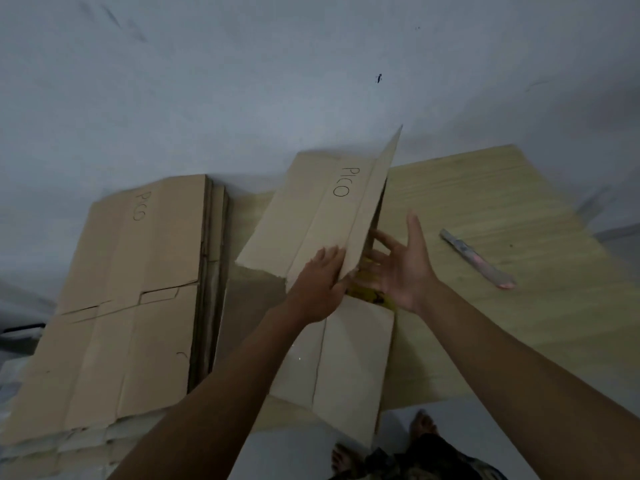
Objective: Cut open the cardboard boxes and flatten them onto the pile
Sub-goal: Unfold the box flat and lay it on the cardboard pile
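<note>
A cardboard box (322, 216) marked "PICO" is held half-opened on the pale wooden surface (485, 202), its far flaps raised. The left hand (320, 289) is pressed flat on a panel, fingers spread and gripping nothing. The right hand (401, 268) is held wide open just beside the upright flap. To the left, a pile (114, 306) of flattened boxes is seen. A knife (478, 259) lies well apart on the right.

Dim, flat indoor light — soft overall blur, wide-angle bending at edges, faint shadows.
</note>
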A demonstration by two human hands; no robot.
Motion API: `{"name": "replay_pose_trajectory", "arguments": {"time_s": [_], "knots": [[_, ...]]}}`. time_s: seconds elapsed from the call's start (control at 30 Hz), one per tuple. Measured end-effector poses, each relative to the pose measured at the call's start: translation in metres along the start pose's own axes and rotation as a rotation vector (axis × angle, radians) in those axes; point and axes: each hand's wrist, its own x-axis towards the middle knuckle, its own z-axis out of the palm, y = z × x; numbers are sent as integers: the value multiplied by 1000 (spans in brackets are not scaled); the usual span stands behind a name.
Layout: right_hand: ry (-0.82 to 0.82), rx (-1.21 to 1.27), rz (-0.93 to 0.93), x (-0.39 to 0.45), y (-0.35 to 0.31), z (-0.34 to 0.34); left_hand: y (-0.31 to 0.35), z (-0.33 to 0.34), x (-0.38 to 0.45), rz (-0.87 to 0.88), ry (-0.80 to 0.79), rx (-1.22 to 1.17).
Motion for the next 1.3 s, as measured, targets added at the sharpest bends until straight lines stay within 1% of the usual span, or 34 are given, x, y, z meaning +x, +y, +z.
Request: {"name": "replay_pose_trajectory", "arguments": {"time_s": [0.03,0.1,0.13,0.2,0.27,0.33,0.4,0.5,0.6,0.67,0.73,0.8,0.83,0.87,0.9,0.97,1.03,1.07,1.13,1.2,1.23,1.3], "knots": [[32,-56,-14,1,-7,-1,-1,5,4,-2,-40,53],[101,-285,-42,8,-16,-4,-6,15,12,-39,-138,119],[156,-396,-61,14,-19,-7,-9,20,15,-62,-192,140],[268,-546,-98,29,-21,-15,-19,30,24,-94,-249,153],[340,-600,-74,48,-16,-29,-27,38,35,-125,-287,166],[403,-638,-33,66,-8,-46,-35,43,45,-159,-288,172],[462,-662,12,83,0,-64,-45,45,56,-202,-220,178],[586,-758,56,105,9,-82,-69,50,72,-248,-5,173],[696,-917,123,121,13,-89,-83,41,86,-331,151,247],[769,-961,116,125,13,-84,-94,33,96,-403,247,304],[831,-938,46,126,13,-80,-103,27,103,-550,334,278],[842,-1003,-1,131,11,-80,-113,22,111,-724,413,92],[834,-1072,9,134,8,-81,-120,20,116,-796,413,-15],[817,-1126,37,137,4,-82,-125,16,120,-820,390,-72],[802,-1139,57,142,1,-84,-129,13,124,-820,364,-70],[769,-1049,70,148,-7,-88,-134,8,131,-794,340,-60],[707,-916,41,151,-13,-91,-135,6,139,-812,328,-140],[669,-894,39,151,-15,-93,-135,5,142,-841,318,-201],[601,-960,51,146,-19,-95,-139,3,144,-900,296,-359],[551,-1029,28,140,-22,-99,-139,-1,144,-914,260,-472],[532,-1037,9,136,-22,-101,-133,-5,144,-893,247,-489],[490,-1037,-40,128,-21,-100,-120,-13,140,-789,259,-417]]}}
